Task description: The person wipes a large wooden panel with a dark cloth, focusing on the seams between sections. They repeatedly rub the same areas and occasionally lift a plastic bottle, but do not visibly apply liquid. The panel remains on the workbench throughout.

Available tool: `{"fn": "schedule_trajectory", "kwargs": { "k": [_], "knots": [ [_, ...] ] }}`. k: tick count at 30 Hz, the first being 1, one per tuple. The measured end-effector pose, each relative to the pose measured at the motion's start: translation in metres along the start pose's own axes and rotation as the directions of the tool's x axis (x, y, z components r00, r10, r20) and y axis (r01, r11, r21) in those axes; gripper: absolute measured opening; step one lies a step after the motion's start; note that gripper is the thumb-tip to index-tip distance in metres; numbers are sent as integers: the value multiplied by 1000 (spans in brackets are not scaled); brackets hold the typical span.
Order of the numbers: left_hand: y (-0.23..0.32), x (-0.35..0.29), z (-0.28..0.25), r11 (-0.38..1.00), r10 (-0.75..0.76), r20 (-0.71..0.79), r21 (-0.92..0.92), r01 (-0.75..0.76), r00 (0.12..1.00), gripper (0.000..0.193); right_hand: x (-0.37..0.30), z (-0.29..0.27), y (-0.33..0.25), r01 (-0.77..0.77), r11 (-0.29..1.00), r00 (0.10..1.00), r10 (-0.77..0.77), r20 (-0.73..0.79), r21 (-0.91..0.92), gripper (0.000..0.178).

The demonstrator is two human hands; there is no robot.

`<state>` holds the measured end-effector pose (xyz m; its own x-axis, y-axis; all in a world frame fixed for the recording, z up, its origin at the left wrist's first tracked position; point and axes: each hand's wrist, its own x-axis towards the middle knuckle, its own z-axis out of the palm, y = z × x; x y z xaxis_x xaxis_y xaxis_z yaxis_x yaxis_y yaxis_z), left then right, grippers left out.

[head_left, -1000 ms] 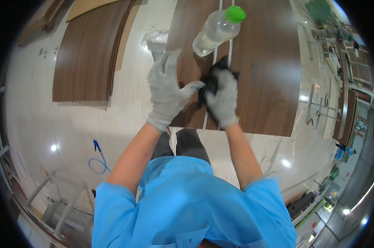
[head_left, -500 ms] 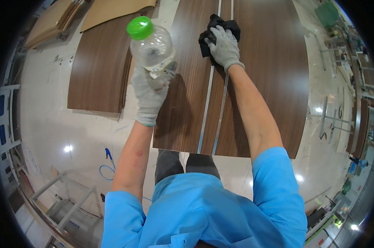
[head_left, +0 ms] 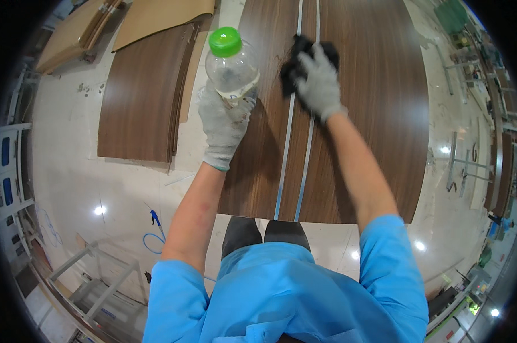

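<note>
A dark brown wood-grain panel [head_left: 378, 143] lies in front of me, with two narrow silvery strips [head_left: 287, 137] running along its length. My left hand [head_left: 225, 123], in a pale work glove, is wrapped around a clear plastic bottle [head_left: 221, 70] with a green lid. The bottle is held above the panel's left edge. My gloved right hand [head_left: 320, 86] presses a crumpled black cloth [head_left: 289, 71] onto the panel over the strips. Motion smears this hand a little, and its palm is hidden.
Another stack of brown panels [head_left: 141, 106] lies to the left, partly under a tan sheet [head_left: 161, 20]. A blue air gun with a coiled hose [head_left: 154, 218] is on the floor at lower left, near a grey metal frame [head_left: 107, 286]. Metal stands [head_left: 467, 166] are at right.
My right hand and the cloth have slid slightly toward me along the strips. My left hand and the bottle have shifted right, closer to the panel. The whole view has shifted slightly.
</note>
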<state>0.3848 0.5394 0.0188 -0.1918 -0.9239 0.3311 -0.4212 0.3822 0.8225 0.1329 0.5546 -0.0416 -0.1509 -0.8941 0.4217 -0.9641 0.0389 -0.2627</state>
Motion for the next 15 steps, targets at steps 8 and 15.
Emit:
{"fn": "schedule_trajectory", "kwargs": {
  "k": [8,15],
  "knots": [
    [10,-7,-40,987,136,-96,-78,-143,986,44,-71,-61,-136,236,919,879,-340,333,316,44],
    [-2,-32,-95,951,-58,-39,-306,43,998,57,2,-8,-7,-62,991,997,55,62,117,49]
  ]
}}
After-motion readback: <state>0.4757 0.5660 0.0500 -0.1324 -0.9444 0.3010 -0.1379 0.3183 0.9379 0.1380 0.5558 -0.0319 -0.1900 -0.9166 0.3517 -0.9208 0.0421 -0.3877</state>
